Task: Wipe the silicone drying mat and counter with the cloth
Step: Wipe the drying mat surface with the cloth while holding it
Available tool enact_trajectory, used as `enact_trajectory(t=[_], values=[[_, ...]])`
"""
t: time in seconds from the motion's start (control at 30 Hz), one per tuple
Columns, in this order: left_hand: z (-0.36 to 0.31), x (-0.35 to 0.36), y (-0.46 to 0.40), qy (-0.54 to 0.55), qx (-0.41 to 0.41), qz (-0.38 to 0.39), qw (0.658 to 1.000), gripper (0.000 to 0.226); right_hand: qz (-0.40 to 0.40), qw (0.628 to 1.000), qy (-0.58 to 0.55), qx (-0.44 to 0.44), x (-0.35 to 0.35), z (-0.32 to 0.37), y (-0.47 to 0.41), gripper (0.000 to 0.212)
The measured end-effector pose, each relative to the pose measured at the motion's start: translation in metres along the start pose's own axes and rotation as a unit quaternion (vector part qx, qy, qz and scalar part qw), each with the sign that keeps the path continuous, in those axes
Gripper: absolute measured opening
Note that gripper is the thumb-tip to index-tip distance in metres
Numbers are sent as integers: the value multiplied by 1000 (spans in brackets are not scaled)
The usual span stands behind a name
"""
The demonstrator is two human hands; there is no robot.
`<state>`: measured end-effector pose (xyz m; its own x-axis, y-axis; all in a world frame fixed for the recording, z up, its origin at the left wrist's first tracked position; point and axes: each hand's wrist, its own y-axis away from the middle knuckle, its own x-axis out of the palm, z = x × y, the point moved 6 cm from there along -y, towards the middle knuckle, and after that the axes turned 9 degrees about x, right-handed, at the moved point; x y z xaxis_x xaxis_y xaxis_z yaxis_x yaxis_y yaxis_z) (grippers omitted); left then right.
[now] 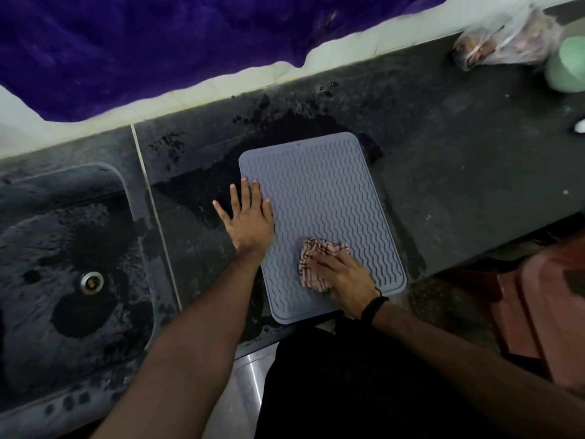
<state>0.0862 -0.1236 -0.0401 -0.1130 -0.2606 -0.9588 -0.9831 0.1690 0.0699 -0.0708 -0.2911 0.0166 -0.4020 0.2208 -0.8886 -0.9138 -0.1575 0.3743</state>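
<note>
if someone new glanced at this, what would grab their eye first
Probably the grey silicone drying mat with its wavy ridges, lying mid-counter, with the right hand pressing a checked cloth onto its near part. The left hand lies flat on the mat's left edge. Next, the dark wet patch on the counter behind the mat.

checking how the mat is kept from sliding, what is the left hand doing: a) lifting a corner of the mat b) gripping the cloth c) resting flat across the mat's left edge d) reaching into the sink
c: the left hand lies flat with fingers spread over the left edge of the mat, while the right hand presses the cloth on the mat.
</note>
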Motion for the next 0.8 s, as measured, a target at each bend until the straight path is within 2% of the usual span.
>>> enact_trajectory(t=[0.2,0.33,0.5,0.7,0.8], values=[[-11,-5,21,-3,60,-38,997,57,-86,996,14,-12,-20,21,-17,59],[-10,5,49,-12,48,-15,999,56,-20,998,44,-37,0,38,-23,65],[-12,5,49,-19,33,-14,999,56,-3,997,59,-46,21,15,16,71],[-14,6,49,-38,19,5,999,57,-27,993,71,-91,20,-6,57,59],[-18,3,48,-48,20,17,999,58,-82,990,40,-103,0,1,50,50]])
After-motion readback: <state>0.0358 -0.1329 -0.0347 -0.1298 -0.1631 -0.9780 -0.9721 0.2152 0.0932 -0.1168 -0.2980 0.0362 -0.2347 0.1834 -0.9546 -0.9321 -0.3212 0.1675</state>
